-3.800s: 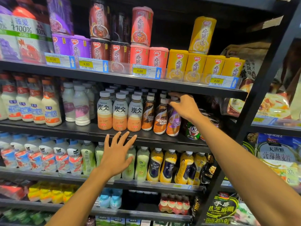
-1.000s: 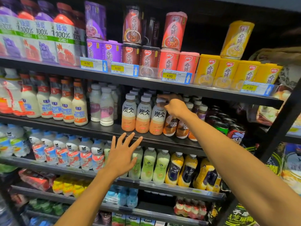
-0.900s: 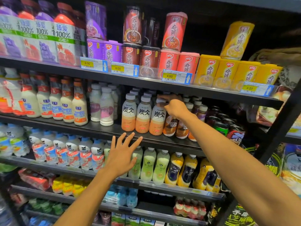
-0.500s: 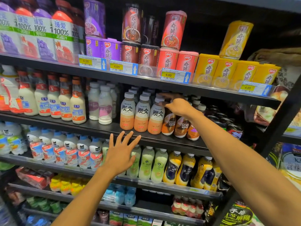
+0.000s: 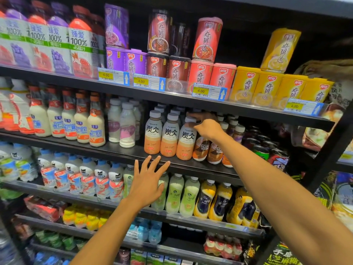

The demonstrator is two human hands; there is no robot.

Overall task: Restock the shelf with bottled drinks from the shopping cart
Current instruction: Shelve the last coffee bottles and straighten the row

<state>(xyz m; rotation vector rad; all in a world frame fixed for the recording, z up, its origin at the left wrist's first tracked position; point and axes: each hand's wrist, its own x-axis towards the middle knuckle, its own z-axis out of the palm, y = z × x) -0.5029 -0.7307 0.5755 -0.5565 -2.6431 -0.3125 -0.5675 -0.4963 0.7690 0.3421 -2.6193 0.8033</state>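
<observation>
**Around the price tags on my top row**

Above the middle yellow price tag (image 5: 209,91) I see red porridge cans (image 5: 209,40) stacked two high. Left of it stand purple cans (image 5: 116,25) and big juice cartons (image 5: 80,48). Right of it sit yellow cans (image 5: 280,48), then crumpled snack bags (image 5: 324,129) further right and lower.

top shelf (image 5: 172,96): cans (image 5: 199,77) stand on it, juice cartons (image 5: 57,48) to their left | middle shelf (image 5: 124,153): your latte bottles (image 5: 169,136) sit between milk bottles (image 5: 95,127) on the left and coffee bottles (image 5: 201,148) on the right | your left hand (image 5: 147,185): just below that shelf's edge, in front of the lower bottles (image 5: 189,196)
</observation>
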